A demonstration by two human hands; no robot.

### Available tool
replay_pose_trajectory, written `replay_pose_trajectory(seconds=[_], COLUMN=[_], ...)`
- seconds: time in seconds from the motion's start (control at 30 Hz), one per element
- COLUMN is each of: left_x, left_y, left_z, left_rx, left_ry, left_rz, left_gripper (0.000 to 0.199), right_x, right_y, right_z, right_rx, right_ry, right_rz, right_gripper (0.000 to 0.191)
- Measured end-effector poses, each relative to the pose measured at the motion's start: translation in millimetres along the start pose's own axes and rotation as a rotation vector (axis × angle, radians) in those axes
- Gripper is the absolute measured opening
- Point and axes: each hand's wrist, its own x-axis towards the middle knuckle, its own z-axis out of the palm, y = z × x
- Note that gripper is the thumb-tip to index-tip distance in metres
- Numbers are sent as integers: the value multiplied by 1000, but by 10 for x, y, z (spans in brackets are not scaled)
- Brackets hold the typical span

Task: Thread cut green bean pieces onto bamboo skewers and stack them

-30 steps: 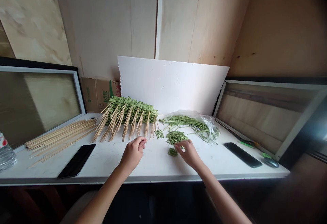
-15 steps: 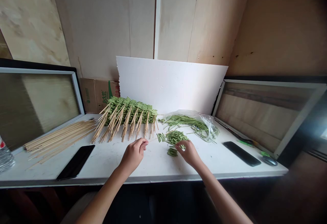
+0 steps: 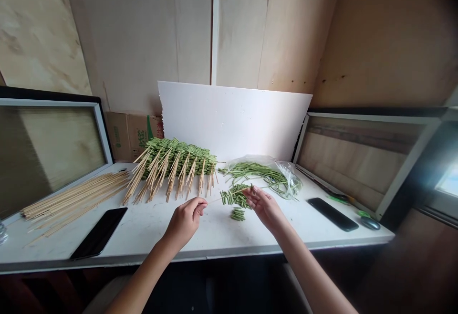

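My left hand (image 3: 188,217) is closed on the end of a thin wooden skewer (image 3: 214,200), which points right. Several short green bean pieces (image 3: 226,197) are threaded side by side along it. At the skewer's far tip, my right hand (image 3: 264,205) pinches one more green bean piece (image 3: 252,187) between thumb and fingers. Beneath and behind the skewer lies a heap of cut bean pieces (image 3: 242,200), partly hidden by my right hand. A smaller group of cut pieces (image 3: 238,214) rests nearer to me on the white table (image 3: 214,237).
Finished bean skewers (image 3: 179,156) are stacked at the back left, beside loose bare skewers (image 3: 75,199). Long beans (image 3: 254,171) lie in a clear plastic bag at the back right. A black phone (image 3: 100,233), another dark slab (image 3: 332,214) and a mouse (image 3: 370,223) flank the work area.
My right hand has risen from the cut pieces to the skewer's tip, now with a bean piece in its fingers. The camera view has shifted slightly; my left hand stays about where it was.
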Motion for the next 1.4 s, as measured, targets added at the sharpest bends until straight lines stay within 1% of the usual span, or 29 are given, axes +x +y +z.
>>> replay_pose_trajectory(seconds=[0.33, 0.53, 0.83, 1.13, 1.27, 1.4], left_x=[-14, -23, -28, -35, -48, -60], left_y=[-26, -31, 0, 18, 24, 0], left_z=[60, 64, 48, 60, 91, 109], left_rx=[5, 29, 57, 108, 117, 139], left_ry=[-34, -23, -41, 29, 65, 93], left_rz=[-6, 0, 7, 70, 121, 150], left_gripper=[20, 19, 19, 18, 23, 27], right_x=[-56, -54, -55, -74, -92, -102], right_y=[14, 39, 15, 56, 92, 122], right_z=[115, 111, 108, 128, 163, 175], right_rx=[-2, -9, -74, -118, -123, -133], right_ry=[47, 44, 90, 100, 116, 101], right_rz=[-16, -33, -57, -106, -131, -136], right_gripper=[34, 34, 34, 32, 33, 32])
